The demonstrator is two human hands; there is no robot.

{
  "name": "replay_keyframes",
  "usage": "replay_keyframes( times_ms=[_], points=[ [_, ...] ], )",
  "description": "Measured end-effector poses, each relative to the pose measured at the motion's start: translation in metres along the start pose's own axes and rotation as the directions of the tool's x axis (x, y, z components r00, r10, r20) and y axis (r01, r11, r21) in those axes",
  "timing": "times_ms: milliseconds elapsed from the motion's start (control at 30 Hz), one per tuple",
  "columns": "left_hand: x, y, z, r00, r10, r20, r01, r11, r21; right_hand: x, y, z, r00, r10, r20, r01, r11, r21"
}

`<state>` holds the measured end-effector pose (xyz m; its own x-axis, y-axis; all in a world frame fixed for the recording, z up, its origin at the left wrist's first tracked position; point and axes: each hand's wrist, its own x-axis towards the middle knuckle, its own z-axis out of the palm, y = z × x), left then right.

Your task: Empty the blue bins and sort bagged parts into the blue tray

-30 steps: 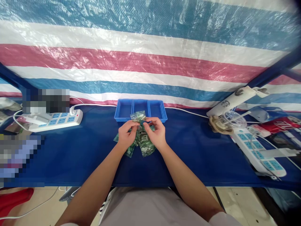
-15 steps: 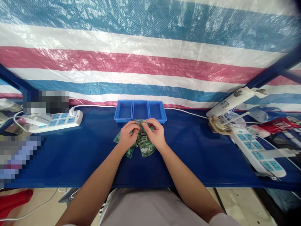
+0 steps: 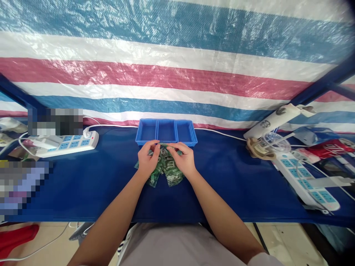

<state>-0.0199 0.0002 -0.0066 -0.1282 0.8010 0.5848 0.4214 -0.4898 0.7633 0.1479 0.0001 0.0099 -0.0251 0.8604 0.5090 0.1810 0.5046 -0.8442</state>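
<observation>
My left hand (image 3: 148, 158) and my right hand (image 3: 184, 159) face each other over the blue table, each pinching the top edge of a small clear greenish plastic bag (image 3: 164, 146) between thumb and finger. Below and between them lie several similar bags (image 3: 173, 175) with small metallic-looking parts inside; I cannot make out what kind. Part of the pile is hidden under my hands. Right behind my fingertips stands a blue tray (image 3: 166, 131) with three compartments, and I see nothing in them.
A white power strip (image 3: 70, 144) with plugs lies at the left. On the right are another power strip (image 3: 307, 183), a white cylinder (image 3: 266, 122), a plastic cup (image 3: 274, 142) and a red can (image 3: 330, 147). A white cable (image 3: 222, 133) runs along the back; striped sheeting hangs behind.
My left fingers have straightened and moved up to the bag's top edge. My right hand has shifted slightly, still pinching. The bag's edge now stretches between both hands.
</observation>
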Motion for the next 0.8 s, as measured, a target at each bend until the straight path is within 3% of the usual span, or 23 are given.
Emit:
replay_keyframes(
  times_ms=[100,233,667,800],
  points=[
    [-0.003,-0.001,-0.001,0.998,-0.023,0.062,0.025,0.999,-0.028,0.0,-0.003,0.0,1.0,-0.024,0.005,0.024,1.0,-0.014],
    [-0.008,-0.004,-0.001,0.995,0.046,0.089,-0.038,0.995,-0.089,0.0,-0.006,0.001,0.999,-0.031,-0.008,0.03,0.998,-0.06],
    [-0.002,0.002,0.001,0.988,0.15,0.034,-0.147,0.986,-0.074,-0.003,0.002,0.003,0.999,-0.01,-0.047,0.007,0.998,-0.069],
    [-0.002,0.002,0.002,0.988,0.156,0.015,-0.155,0.987,-0.053,-0.003,0.004,0.003,0.999,0.015,-0.043,-0.015,1.0,-0.005]
  ],
)
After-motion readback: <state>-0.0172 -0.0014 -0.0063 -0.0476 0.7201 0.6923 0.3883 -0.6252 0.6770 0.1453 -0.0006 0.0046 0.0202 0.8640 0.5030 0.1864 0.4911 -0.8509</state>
